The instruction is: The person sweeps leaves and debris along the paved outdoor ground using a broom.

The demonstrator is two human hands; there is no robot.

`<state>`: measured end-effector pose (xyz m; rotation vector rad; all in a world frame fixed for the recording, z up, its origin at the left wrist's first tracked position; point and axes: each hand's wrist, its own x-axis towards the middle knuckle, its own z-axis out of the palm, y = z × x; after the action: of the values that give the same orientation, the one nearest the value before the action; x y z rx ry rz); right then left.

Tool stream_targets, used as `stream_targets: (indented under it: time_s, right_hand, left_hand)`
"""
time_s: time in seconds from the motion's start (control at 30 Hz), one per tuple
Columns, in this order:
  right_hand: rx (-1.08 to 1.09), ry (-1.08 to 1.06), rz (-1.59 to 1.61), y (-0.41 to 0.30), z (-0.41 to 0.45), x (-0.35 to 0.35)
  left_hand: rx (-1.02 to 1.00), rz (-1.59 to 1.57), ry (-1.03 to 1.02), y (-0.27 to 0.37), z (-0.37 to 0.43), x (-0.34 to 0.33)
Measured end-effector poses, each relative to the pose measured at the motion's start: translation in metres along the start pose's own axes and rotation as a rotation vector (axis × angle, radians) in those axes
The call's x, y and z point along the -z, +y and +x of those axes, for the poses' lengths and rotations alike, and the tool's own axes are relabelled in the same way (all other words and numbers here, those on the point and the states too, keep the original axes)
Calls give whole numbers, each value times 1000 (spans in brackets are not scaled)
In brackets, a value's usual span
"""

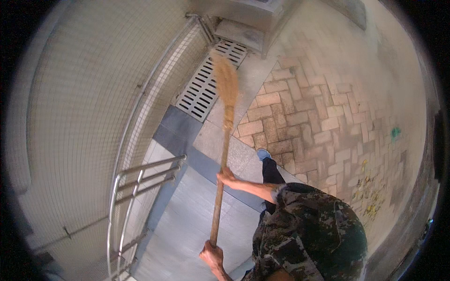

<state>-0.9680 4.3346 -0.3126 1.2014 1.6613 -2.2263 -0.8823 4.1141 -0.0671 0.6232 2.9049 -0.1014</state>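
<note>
Both my hands hold a straw broom with a long wooden handle (218, 205). My left hand (212, 254) is closed around the end of the handle, low in the view. Farther along the shaft, my right hand (227, 176) grips it about midway. The broom's bristle head (226, 82) points away from me, overlapping a slotted drain grate (197, 92) and the stone strip beside it. Motion blurs the bristles, so I cannot tell whether they touch the ground. A blue shoe (263, 154) shows at the edge of the paving, right of the handle.
A stainless steel handrail (138, 189) runs along the tiled wall (81, 105) on the left. At the grate's far end stands a metal-sided unit (239, 14). Brick pavers (291, 105) spread right, with scattered yellow leaves (371, 209) and a small green thing (395, 132).
</note>
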Motion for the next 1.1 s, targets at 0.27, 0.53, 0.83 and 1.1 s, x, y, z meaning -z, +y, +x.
stream_targets:
  time_s: [0.27,0.53,0.83,1.1]
  right_hand:
    - [79,188,661,-119,241,140]
    - [-58,342,182,-117,85,-40]
    - [-27,208,582,-126,200,86]
    - [51,551,300,84,64,46]
  left_hand:
    - [-378,170,37,203,278,27]
    - [-104,278,-38,40,203,143]
    - [-578,179,19,118,259,54]
    - [-703,68,-242,1,225,47]
